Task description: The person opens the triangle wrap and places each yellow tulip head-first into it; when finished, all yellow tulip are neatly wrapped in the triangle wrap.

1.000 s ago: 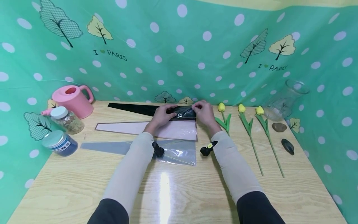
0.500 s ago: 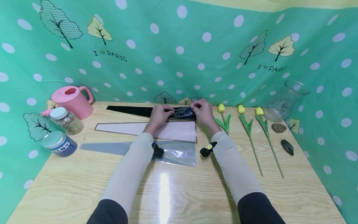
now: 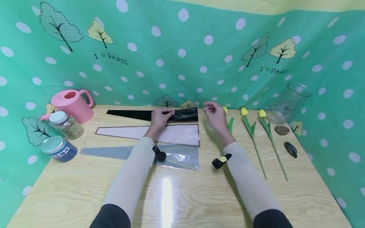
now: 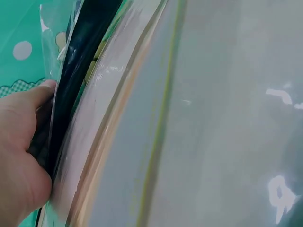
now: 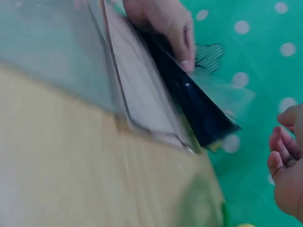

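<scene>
Still glossy, tapered black sleeve (image 3: 159, 114) in left hand (image 3: 159, 117) fingers (image 3: 169, 111).

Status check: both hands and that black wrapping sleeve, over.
Left hand grips black sleeve at its wide end. Right hand off it, empty, fingers loosely curled near the first yellow tulip. Nothing blocking.

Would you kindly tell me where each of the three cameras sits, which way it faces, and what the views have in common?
Head: worn on the head, looking forward and down at the table; both sleeved arms, left hand and right hand show.
Left wrist: at the left hand, looking along the black sleeve it grips; only that hand shows.
Right wrist: beside the right hand, facing the left hand; both hands show.
Shared: all three show the left hand on the black sleeve.
</scene>
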`<action>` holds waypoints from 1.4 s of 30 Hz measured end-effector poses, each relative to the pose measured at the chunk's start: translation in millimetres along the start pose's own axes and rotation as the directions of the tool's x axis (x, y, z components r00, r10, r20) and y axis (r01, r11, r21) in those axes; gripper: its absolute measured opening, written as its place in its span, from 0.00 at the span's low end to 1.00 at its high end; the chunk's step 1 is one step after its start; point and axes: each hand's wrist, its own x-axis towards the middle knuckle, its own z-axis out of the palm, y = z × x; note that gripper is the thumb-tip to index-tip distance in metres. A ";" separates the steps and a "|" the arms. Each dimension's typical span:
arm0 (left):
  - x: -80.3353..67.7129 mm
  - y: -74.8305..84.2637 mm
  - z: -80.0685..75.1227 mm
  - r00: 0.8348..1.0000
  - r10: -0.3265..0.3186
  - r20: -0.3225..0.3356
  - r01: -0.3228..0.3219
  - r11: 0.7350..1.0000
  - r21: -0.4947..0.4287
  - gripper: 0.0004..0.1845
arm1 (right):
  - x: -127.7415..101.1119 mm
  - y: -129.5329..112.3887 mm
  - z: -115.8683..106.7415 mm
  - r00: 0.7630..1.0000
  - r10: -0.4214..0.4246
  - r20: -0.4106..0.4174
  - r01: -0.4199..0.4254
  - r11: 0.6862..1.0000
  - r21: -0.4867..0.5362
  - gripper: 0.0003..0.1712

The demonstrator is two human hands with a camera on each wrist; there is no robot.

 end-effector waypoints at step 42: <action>-0.8 -9.3 2.7 0.999 -0.019 -0.049 0.016 0.998 -0.064 0.12 | -127.7 27.8 -122.8 0.913 0.392 0.109 -0.386 0.919 -0.077 0.23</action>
